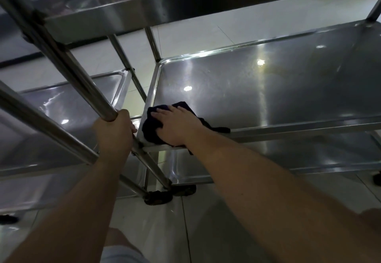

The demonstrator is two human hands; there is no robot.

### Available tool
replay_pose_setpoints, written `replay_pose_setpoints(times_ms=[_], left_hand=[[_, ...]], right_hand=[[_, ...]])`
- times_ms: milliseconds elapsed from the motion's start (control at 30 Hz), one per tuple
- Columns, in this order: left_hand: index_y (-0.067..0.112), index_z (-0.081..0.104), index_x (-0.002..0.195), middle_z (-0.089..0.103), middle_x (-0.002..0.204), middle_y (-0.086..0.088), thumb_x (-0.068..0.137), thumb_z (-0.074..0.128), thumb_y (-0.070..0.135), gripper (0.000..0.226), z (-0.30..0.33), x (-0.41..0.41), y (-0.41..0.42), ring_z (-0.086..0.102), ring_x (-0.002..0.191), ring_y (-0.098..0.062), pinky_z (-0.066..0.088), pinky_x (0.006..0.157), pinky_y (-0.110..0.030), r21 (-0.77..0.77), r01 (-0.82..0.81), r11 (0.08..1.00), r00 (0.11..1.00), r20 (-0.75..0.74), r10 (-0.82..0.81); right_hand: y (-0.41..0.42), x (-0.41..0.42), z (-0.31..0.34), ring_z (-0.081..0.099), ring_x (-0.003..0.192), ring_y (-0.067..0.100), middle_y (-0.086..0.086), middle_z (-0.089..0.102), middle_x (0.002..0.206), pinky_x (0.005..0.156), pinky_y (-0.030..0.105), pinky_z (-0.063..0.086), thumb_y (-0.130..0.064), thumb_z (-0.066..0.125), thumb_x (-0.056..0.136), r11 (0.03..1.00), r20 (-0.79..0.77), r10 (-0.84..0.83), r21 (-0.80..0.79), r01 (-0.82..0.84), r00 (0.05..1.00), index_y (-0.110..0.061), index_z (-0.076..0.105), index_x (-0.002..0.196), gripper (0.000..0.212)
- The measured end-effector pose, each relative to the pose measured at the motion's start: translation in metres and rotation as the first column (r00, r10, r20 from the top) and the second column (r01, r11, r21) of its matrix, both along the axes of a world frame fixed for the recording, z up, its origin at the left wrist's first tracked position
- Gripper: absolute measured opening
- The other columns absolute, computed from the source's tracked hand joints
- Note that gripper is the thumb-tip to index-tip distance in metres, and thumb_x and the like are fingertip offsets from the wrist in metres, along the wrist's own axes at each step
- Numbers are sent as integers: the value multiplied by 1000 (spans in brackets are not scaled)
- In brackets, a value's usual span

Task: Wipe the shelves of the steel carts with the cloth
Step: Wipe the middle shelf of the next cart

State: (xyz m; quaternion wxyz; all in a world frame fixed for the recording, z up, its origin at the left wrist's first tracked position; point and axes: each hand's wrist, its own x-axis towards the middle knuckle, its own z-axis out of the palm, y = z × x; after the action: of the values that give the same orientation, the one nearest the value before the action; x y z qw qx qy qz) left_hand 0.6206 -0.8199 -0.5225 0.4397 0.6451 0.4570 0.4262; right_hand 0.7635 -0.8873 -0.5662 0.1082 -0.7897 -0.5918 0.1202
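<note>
Gleaming steel shelf (pixel 268 89), apparently tiled floor (pixel 185 37)

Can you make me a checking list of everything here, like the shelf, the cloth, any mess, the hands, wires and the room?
Surface: the middle shelf of the right-hand cart is shiny steel with a raised rim and reflects ceiling lights.
Job's things: a dark cloth lies bunched at the shelf's near left corner, one end trailing over the front edge.
Clutter: nothing seen.
Hands: the right hand presses flat on the cloth, fingers straight; the left hand grips the cart's corner post.
Cables: nothing seen.
Surroundings: a second cart stands to the left, black wheels sit on a pale tiled floor, and another shelf is above.
</note>
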Motion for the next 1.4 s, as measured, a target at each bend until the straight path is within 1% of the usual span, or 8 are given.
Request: replay_pose_setpoints(times_ms=[333, 467, 733, 900, 1000, 1133, 1267, 1400], left_hand=[[-12, 67, 100, 69, 72, -9, 89, 60, 12, 27, 4, -4, 1, 64, 53, -2, 49, 46, -14, -26, 15, 1000, 1000, -22, -16], [-8, 67, 109, 72, 86, -10, 93, 62, 15, 28, 4, -7, -1, 67, 60, 6, 51, 60, -26, -21, 26, 999, 998, -56, -27], [6, 66, 89, 70, 81, -12, 92, 71, 27, 22, 7, -20, -10, 69, 78, -25, 55, 73, -39, 8, 68, 998, 943, -328, -62], [15, 49, 99, 57, 90, -4, 90, 79, 29, 34, -20, -40, -40, 60, 93, -30, 52, 81, -38, -160, 169, 973, 689, -687, -233], [12, 48, 103, 65, 97, -10, 95, 72, 20, 26, -30, -46, -64, 62, 81, -20, 53, 67, -34, -287, 247, 926, 629, -679, -378], [27, 59, 96, 69, 92, 2, 94, 67, 38, 14, -24, -28, -100, 67, 81, -15, 57, 74, -34, -285, 412, 866, 512, -714, -478], [48, 54, 114, 65, 104, 18, 95, 65, 38, 24, -12, 25, -131, 66, 92, -5, 58, 86, -36, -165, 575, 801, 570, -621, -537], [29, 66, 123, 65, 105, 13, 99, 62, 30, 24, -24, 89, -138, 61, 94, -3, 52, 89, -29, 35, 696, 717, 575, -625, -528]], right_hand=[[-134, 113, 0, 31, 151, 26, 1, 31, 166, 125, 47, 20, -44, 36, 106, 902, 10, -429, 57, 428, 903, -25, 27, 160, 58], [-201, 151, 2, 25, 154, 26, 1, 26, 168, 126, 47, 18, -44, 36, 108, 837, 7, -547, 9, 547, 837, -24, 24, 162, 59], [-221, 161, -1, 23, 154, 26, 1, 24, 169, 126, 49, 17, -46, 32, 106, 826, 21, -564, -1, 564, 826, -24, 22, 162, 61], [-222, 163, -4, 18, 156, 24, -1, 20, 170, 127, 49, 14, -49, 30, 105, 826, 28, -563, -1, 563, 826, -25, 20, 163, 63], [-223, 164, -5, 19, 156, 24, -1, 20, 170, 127, 48, 14, -49, 30, 105, 830, 28, -558, 4, 558, 829, -24, 20, 163, 64], [-223, 164, -6, 15, 157, 24, -2, 17, 171, 126, 47, 11, -49, 29, 106, 833, 31, -553, 6, 553, 833, -24, 18, 163, 63], [-224, 163, -6, 11, 157, 23, -3, 15, 171, 126, 47, 9, -48, 28, 106, 836, 13, -549, 13, 549, 836, -24, 16, 164, 64], [-226, 164, -6, 10, 158, 23, -3, 13, 171, 127, 46, 7, -48, 27, 107, 844, 4, -536, 12, 536, 844, -24, 15, 164, 64]])
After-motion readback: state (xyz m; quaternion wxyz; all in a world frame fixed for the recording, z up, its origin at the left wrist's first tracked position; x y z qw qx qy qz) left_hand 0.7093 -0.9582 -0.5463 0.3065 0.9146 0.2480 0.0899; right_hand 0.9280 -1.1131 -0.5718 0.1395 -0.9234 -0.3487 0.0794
